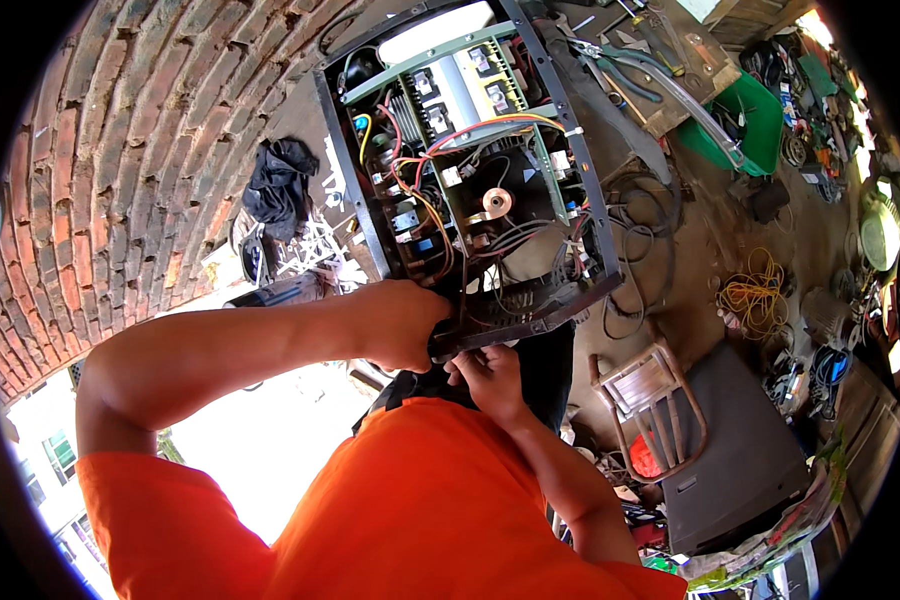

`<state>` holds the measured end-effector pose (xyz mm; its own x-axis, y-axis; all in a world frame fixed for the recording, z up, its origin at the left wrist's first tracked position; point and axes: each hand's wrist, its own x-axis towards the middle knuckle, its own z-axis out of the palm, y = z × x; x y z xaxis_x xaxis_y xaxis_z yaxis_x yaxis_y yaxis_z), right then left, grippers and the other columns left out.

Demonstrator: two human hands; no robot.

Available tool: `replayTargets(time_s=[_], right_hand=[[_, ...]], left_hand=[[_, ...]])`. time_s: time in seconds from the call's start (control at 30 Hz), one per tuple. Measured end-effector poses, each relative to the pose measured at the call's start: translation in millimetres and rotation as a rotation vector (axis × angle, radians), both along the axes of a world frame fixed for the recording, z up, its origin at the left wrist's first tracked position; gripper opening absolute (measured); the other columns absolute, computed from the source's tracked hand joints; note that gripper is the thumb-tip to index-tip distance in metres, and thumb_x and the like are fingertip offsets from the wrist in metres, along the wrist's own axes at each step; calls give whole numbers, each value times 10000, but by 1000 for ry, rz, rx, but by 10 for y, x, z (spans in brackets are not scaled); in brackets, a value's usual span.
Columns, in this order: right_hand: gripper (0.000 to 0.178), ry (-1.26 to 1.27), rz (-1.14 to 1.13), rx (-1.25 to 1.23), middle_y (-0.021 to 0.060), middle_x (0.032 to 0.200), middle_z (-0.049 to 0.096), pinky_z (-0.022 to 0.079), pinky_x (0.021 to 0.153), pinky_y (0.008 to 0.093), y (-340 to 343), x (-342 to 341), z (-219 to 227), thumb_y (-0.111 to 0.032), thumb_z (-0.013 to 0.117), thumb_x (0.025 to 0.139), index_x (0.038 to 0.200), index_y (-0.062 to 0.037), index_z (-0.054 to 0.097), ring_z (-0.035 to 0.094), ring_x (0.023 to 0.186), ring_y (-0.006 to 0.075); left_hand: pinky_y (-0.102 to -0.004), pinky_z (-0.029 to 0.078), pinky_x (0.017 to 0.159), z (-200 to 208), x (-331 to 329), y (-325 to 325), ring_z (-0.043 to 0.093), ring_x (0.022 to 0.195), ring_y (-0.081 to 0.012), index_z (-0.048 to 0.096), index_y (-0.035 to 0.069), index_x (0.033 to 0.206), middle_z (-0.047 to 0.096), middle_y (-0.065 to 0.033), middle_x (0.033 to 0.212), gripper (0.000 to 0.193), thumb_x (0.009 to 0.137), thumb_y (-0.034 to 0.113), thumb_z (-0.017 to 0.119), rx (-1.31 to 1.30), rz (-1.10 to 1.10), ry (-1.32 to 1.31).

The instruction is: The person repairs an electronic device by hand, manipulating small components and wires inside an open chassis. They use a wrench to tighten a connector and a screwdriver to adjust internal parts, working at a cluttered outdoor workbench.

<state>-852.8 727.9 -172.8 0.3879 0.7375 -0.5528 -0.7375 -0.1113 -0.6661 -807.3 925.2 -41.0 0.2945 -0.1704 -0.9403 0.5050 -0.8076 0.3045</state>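
An opened electrical machine (450,240) with a black metal frame stands before me. Inside are coloured wires, a copper-coloured round part (496,203) and finned metal blocks (470,85). My left hand (400,322) is closed at the frame's near left corner; its fingertips reach inside and are hidden, as is whatever they hold. Just below the near edge, my right hand (490,380) has its fingers curled together against the front panel (530,325). Anything small between those fingers is too hidden to name.
A brick wall (140,170) rises on the left, with a black cloth (282,185) near it. Pliers (620,70) lie on a board at far right, beside a green bin (755,125). Yellow wire (753,285), a small chair (653,395) and a dark panel (735,450) are at right.
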Motion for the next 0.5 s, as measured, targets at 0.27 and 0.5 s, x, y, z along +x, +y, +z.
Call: replayTargets(time_s=[0.27, 0.5], right_hand=[[86, -57, -5, 24, 55, 726, 629, 495, 541, 230, -27, -28, -35, -56, 568, 909, 892, 22, 598, 582, 578, 85], [96, -102, 4, 61, 53, 713, 636, 492, 535, 226, -31, -6, -61, -69, 579, 911, 876, 17, 603, 591, 576, 84]], left_hand=[[-420, 514, 719, 64, 46, -12, 645, 858, -342, 639, 22, 949, 665, -183, 840, 312, 693, 196, 677, 1, 42, -5], [-348, 536, 626, 42, 59, 0, 681, 649, -225, 622, 46, 1007, 676, -107, 734, 341, 727, 234, 670, -38, 99, 94]])
